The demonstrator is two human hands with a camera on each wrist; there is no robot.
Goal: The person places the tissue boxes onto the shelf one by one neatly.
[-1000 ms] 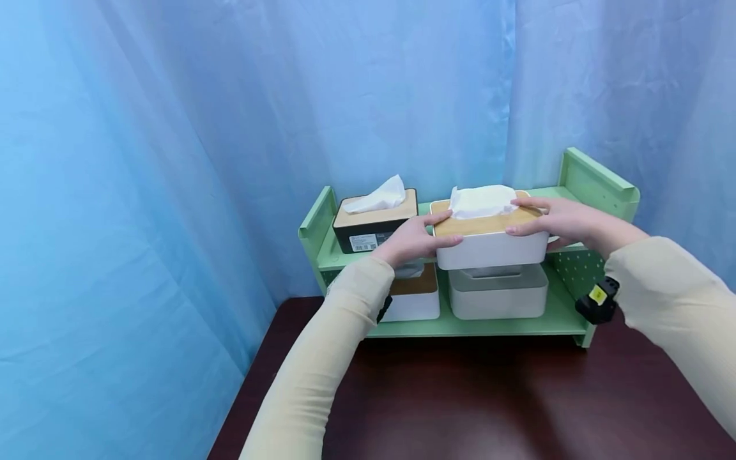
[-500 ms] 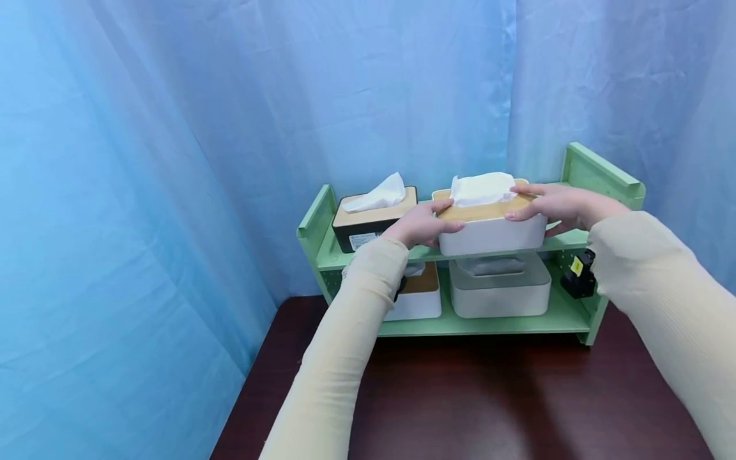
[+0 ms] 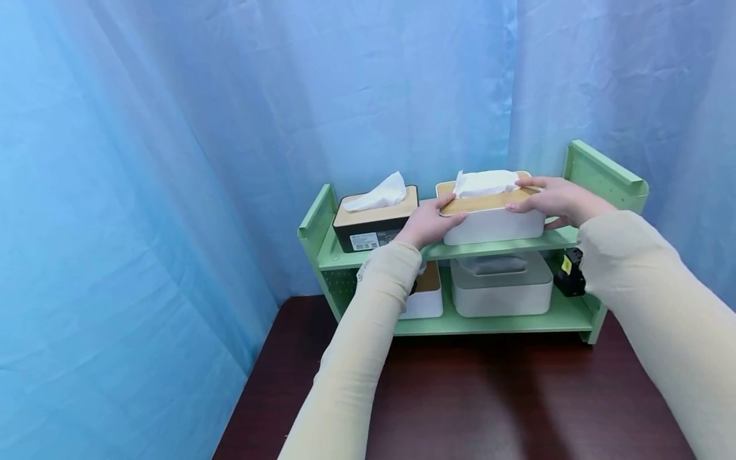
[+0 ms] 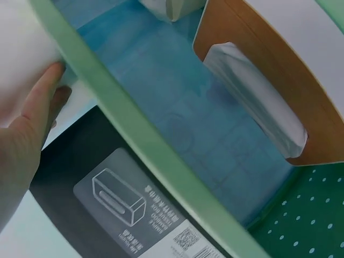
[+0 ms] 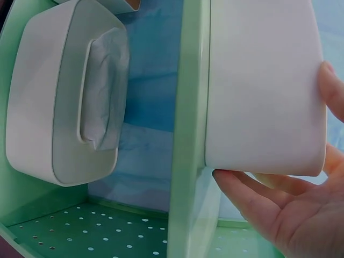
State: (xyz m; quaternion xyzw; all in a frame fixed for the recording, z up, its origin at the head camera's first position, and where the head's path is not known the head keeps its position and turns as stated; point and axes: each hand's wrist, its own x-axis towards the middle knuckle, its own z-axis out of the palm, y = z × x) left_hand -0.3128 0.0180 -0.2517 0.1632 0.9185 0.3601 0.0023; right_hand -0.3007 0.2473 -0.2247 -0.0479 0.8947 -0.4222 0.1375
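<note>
A white tissue box (image 3: 493, 228) with a light wooden lid and a tissue sticking out sits at the front of the green rack's (image 3: 489, 324) upper shelf. My left hand (image 3: 428, 223) holds its left end, thumb on the front and fingers at the lid's edge. At the other end my right hand (image 3: 559, 198) grips the box by its lid and right side. In the right wrist view, the white box (image 5: 263, 86) appears to touch the shelf board, with fingertips (image 5: 228, 180) against its end.
A black tissue box (image 3: 374, 233) with a wooden lid stands left on the upper shelf. Below are a white box with a brown lid (image 3: 428, 280) and a grey-lidded tissue box (image 3: 501, 297). The rack stands on a dark table (image 3: 489, 390) before blue curtains (image 3: 368, 83).
Both hands have carried the white tissue box back and down, from in front of the rack onto the upper shelf. The other boxes stay where they were.
</note>
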